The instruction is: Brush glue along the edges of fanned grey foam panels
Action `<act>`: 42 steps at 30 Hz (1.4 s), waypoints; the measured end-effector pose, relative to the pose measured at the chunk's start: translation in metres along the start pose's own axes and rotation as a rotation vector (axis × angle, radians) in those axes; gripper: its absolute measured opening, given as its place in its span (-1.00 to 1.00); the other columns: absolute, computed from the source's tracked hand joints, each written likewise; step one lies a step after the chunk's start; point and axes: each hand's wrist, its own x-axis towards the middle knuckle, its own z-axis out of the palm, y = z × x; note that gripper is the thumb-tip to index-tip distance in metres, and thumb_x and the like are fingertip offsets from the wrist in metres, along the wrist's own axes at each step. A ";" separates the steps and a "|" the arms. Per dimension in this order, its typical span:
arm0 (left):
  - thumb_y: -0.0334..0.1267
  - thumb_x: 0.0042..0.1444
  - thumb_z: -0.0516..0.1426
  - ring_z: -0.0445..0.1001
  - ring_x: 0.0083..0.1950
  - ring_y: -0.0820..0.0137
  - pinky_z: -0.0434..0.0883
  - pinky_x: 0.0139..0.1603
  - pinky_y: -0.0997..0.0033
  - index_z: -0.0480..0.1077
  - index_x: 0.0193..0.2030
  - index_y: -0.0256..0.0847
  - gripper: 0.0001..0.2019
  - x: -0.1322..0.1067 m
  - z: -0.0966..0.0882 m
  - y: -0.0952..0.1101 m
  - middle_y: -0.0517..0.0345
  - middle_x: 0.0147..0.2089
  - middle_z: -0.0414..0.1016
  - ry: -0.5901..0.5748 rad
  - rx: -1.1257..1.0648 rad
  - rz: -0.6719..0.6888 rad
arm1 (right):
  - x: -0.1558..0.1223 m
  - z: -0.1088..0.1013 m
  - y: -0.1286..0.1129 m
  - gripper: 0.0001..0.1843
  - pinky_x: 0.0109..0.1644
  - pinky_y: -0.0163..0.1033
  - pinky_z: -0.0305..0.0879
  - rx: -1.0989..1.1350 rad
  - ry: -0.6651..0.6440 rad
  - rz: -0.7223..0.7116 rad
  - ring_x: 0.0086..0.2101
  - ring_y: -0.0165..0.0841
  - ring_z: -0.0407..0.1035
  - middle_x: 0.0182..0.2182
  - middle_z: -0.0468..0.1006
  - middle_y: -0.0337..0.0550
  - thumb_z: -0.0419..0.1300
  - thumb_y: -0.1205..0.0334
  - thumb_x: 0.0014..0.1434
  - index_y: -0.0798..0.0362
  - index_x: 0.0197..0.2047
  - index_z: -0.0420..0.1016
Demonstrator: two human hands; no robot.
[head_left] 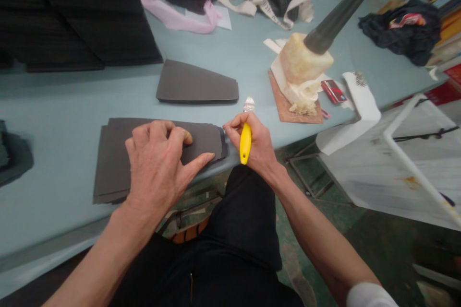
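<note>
A fanned stack of dark grey sheets (113,153) lies along the table's near edge. My left hand (158,158) holds it down from above, its fingers curled and the thumb stretched along the near side by the narrow end. In my right hand (257,139) is a yellow-handled tool (245,144), gripped in the fist; its silvery end (248,104) points away from me and is too blurred to tell brush from blade. The right thumb and forefinger meet at the stack's right end. Just behind lies a second, tapered stack of grey pieces (198,82).
Black sheets (82,14) are piled at back left. To the right, a pale yellowish block (302,62) with a dark tapered tube (342,14) stands on a brown board (279,100), beside a small red box (333,91). A white-framed stand (414,163) is beyond the table edge.
</note>
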 end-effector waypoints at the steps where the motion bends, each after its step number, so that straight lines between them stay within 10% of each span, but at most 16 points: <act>1: 0.28 0.09 0.43 0.39 0.16 -0.32 0.34 0.03 -0.18 0.53 -0.13 -0.08 -0.50 -0.001 0.001 -0.001 -0.23 0.09 0.50 0.007 -0.003 0.002 | 0.001 0.000 -0.001 -0.85 -0.21 -0.21 0.36 -0.009 -0.012 0.002 -0.36 -0.41 0.48 -0.28 0.66 -0.29 0.31 0.10 0.34 -0.05 -0.16 0.46; 24: 0.16 0.25 0.28 0.35 0.24 -0.33 0.35 0.10 -0.26 0.53 -0.04 -0.08 -0.63 -0.002 -0.007 0.003 -0.23 0.13 0.47 -0.094 0.063 -0.017 | 0.002 0.007 -0.007 -0.87 -0.21 -0.21 0.37 -0.074 0.000 -0.031 -0.37 -0.40 0.50 -0.17 0.73 -0.21 0.23 0.12 0.37 -0.04 -0.07 0.46; 34: 0.29 0.15 0.35 0.38 0.16 -0.28 0.30 0.04 -0.16 0.52 -0.12 -0.07 -0.53 -0.004 0.003 -0.002 -0.22 0.07 0.52 0.025 -0.022 -0.004 | -0.012 0.009 -0.045 -0.91 -0.01 -0.13 0.58 -0.068 0.017 -0.324 -0.14 -0.30 0.67 -0.10 0.76 -0.16 0.22 0.31 0.41 -0.09 -0.13 0.41; 42: 0.01 0.30 0.28 0.37 0.18 -0.10 0.32 0.08 -0.07 0.54 -0.06 -0.11 -0.74 -0.006 -0.002 0.007 -0.16 0.11 0.52 -0.025 -0.034 -0.043 | -0.022 0.039 -0.056 -0.87 0.21 -0.08 0.61 0.164 0.066 -0.236 0.07 -0.29 0.67 0.06 0.73 -0.09 0.28 0.25 0.41 -0.08 -0.02 0.41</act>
